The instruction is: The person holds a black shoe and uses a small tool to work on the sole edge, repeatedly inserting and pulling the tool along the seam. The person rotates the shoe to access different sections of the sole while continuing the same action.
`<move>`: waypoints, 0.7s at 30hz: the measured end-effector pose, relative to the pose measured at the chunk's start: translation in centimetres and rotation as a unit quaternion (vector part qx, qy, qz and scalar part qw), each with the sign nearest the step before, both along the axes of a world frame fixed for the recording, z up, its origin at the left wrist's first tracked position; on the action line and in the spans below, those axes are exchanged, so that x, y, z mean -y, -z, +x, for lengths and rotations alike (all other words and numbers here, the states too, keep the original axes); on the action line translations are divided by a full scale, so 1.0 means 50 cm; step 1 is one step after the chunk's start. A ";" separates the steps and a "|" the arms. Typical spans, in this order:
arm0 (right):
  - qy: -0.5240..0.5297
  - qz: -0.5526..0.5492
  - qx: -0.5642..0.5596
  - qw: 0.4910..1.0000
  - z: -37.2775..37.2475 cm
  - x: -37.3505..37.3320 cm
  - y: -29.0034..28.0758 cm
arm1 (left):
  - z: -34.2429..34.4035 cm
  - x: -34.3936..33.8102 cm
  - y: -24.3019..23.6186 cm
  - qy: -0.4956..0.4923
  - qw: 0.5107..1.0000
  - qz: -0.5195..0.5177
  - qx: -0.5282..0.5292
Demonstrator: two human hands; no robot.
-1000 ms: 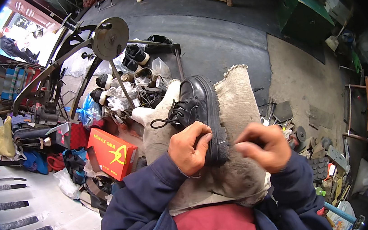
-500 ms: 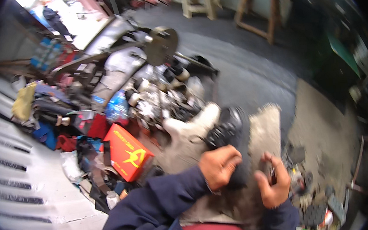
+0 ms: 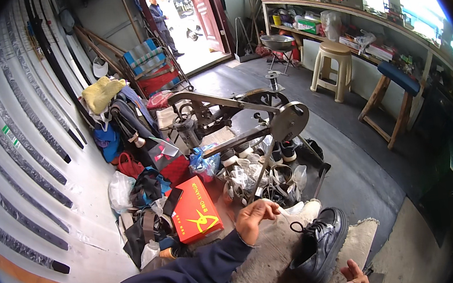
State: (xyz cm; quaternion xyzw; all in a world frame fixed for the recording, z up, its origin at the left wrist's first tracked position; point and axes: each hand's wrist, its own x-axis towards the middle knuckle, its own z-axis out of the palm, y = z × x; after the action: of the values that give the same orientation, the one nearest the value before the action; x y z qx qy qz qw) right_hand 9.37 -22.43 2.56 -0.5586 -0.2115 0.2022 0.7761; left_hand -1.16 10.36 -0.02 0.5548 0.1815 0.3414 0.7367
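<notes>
A black lace-up shoe [image 3: 330,241] lies over my lap on a worn, pale grey-brown cloth [image 3: 263,268], its toe pointing away from me and its opening near me. Left of the shoe and apart from it, my left hand [image 3: 255,222] is raised with thumb and fingertips pinched together. What they hold, if anything, is too small to make out. At the lower edge, right of the shoe's heel, my right hand [image 3: 354,280] is partly cut off. Its fingers are curled, and anything between them is hidden.
A metal shoe-stitching machine [image 3: 234,112] with a large handwheel stands ahead. Several shoes in plastic [image 3: 267,176] lie beneath it. An orange-red shoebox [image 3: 195,209] with a dark phone [image 3: 173,202] sits at left. Stools [image 3: 332,68] and a workbench [image 3: 334,3] line the right; a person [image 3: 160,23] stands beyond the doorway.
My view has lifted toward the room and doorway. My left hand has drawn away from the shoe to its left. The right hand appears lower, partly out of view.
</notes>
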 end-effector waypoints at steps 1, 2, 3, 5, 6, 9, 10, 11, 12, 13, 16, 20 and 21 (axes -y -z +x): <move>-0.016 0.044 -0.038 0.998 0.006 -0.007 -0.005 | -0.009 -0.014 0.000 -0.011 0.999 -0.047 0.019; -0.032 0.087 -0.076 0.993 0.010 -0.016 -0.009 | -0.019 -0.026 -0.001 -0.021 0.995 -0.094 0.038; -0.016 0.028 -0.054 0.998 0.013 -0.024 -0.012 | -0.027 -0.038 -0.003 -0.024 0.992 -0.111 0.051; 0.019 -0.093 -0.011 0.995 0.015 -0.040 -0.016 | -0.042 -0.055 -0.006 -0.009 0.979 -0.175 0.102; 0.054 -0.105 0.018 0.993 0.011 -0.051 -0.013 | -0.047 -0.061 -0.008 0.006 0.971 -0.203 0.127; 0.015 -0.223 0.118 0.968 0.011 -0.059 -0.017 | -0.049 -0.075 -0.017 0.001 0.951 -0.264 0.161; 0.038 -0.232 0.113 0.965 0.008 -0.060 -0.018 | -0.046 -0.077 -0.022 0.004 0.944 -0.293 0.153; 0.078 -0.310 0.169 0.933 0.016 -0.055 -0.024 | -0.041 -0.077 -0.027 0.018 0.940 -0.295 0.170; 0.069 -0.342 0.203 0.915 0.010 -0.050 -0.028 | -0.033 -0.077 -0.031 -0.010 0.936 -0.311 0.164; 0.034 -0.387 0.162 0.907 0.011 -0.044 -0.032 | -0.030 -0.077 -0.037 -0.020 0.945 -0.301 0.123; 0.001 -0.443 0.217 0.870 -0.002 -0.032 -0.031 | -0.011 -0.076 -0.042 0.040 0.944 -0.294 0.148; 0.025 -0.444 0.301 0.844 -0.015 -0.035 -0.011 | 0.008 -0.096 -0.031 0.082 0.943 -0.290 0.138; 0.031 -0.430 0.297 0.852 -0.019 -0.037 -0.007 | 0.012 -0.106 -0.027 0.090 0.949 -0.277 0.122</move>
State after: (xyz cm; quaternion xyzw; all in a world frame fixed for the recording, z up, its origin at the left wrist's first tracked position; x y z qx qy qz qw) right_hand 8.40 -20.58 2.92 -0.8761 -0.3068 0.0732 0.3647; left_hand -0.56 15.64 1.31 0.2972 0.1266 0.2756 0.9054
